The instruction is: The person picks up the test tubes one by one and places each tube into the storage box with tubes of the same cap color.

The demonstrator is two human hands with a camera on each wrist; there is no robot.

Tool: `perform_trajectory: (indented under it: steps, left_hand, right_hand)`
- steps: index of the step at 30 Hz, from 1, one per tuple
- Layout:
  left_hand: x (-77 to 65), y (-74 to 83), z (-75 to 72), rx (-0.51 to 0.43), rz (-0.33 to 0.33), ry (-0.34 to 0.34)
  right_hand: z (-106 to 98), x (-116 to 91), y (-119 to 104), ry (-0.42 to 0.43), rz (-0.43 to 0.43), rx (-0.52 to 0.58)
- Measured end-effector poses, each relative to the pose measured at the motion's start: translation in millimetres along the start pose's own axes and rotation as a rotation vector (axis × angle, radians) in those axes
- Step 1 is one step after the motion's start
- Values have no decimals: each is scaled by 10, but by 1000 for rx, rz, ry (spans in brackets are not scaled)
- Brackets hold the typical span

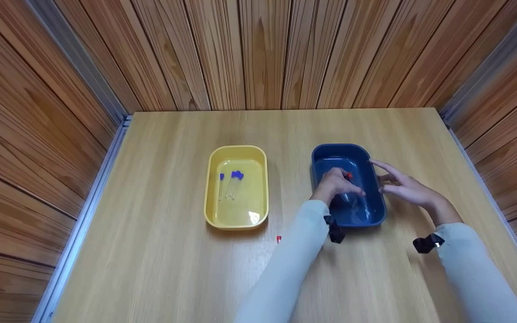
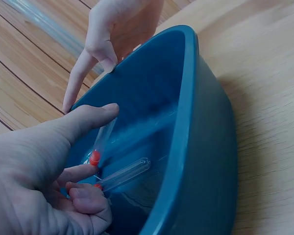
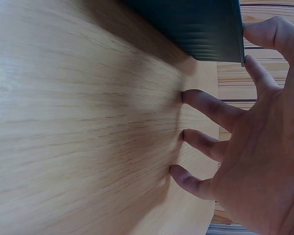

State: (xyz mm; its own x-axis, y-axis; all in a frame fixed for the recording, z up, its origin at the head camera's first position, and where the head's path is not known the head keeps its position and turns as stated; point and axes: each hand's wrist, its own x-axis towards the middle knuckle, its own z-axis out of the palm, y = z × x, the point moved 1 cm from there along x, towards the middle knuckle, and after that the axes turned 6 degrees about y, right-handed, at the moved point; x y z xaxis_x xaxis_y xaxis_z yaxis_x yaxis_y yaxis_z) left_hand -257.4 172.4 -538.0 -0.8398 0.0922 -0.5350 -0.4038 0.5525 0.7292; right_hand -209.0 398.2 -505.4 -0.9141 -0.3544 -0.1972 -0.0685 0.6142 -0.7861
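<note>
My left hand (image 1: 335, 183) reaches down into a blue bin (image 1: 378, 211), its thumb held out straight and apart from the bent fingers. In the left wrist view, a clear test tube with a red cap (image 2: 94, 157) lies by its fingertips. A second red-capped test tube (image 2: 125, 175) sits just beside the fingers, its cap partly covered. My right hand (image 1: 409, 190) is at the bin's right side. Its thumb and index fingertips touch the rim, while the other fingers (image 3: 198, 183) rest their tips on the table.
Left of the blue bin stands a yellow bin (image 1: 208, 211) with several purple-capped test tubes (image 1: 237, 175) lying inside. A small red cap (image 1: 278, 239) shows on the wooden table (image 1: 164, 269) beside the left sleeve. Wood-panelled walls (image 1: 263, 54) enclose the table at the back and sides.
</note>
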Motion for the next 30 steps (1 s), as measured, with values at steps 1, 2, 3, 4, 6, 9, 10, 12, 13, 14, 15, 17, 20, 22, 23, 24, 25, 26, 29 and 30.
perform_trajectory:
  steps: [1,2,3,4,6,9,10,12,13,14,15,17,20,22,23,24,25,26,29,30]
  left_hand:
    - [-33,13,-17,17,-7,2]
    - [-73,29,-38,33,-10,4]
    - [-132,45,-61,48,-5,8]
    - [-213,74,-99,61,-4,9]
    - [-206,89,-96,92,-3,15]
    - [-245,87,-106,91,13,15]
    - [-215,81,-98,96,13,13]
    - [-125,51,-54,93,16,11]
    - [-137,49,-61,91,18,10]
    - [-85,41,-36,99,13,10]
    - [-36,35,-14,108,7,7]
    - [38,25,29,117,-9,10]
    - [64,21,53,119,-15,16]
    - [18,25,40,120,-5,18]
    - [-14,26,26,124,7,17]
    - [-63,28,4,124,16,16]
    - [-132,40,-35,126,27,16]
    - [-188,49,-64,125,35,16]
    - [-344,73,-141,128,50,17]
    - [-398,82,-163,126,50,18]
  right_hand:
    - [1,0,1,-2,0,1]
    - [2,-1,1,-2,0,2]
    - [2,-1,1,-3,0,2]
    - [1,-5,-1,-3,-2,5]
    - [-1,-11,-7,-5,0,10]
    - [-4,-16,-12,-4,5,12]
    - [-4,-17,-12,-3,6,11]
    - [-4,-14,-11,-1,11,8]
    - [-4,-13,-11,1,12,6]
    - [-5,-12,-12,1,12,5]
    - [-5,-13,-13,1,11,7]
    - [-5,-17,-10,1,6,5]
    - [-6,-20,-7,4,-2,5]
    - [-5,-17,-3,8,-3,3]
    - [-3,-13,-1,8,-2,4]
    - [0,-10,1,8,-1,5]
    - [-1,-4,0,7,0,8]
    - [-2,1,0,6,1,9]
    - [0,3,4,5,3,6]
    - [1,-1,3,5,2,6]
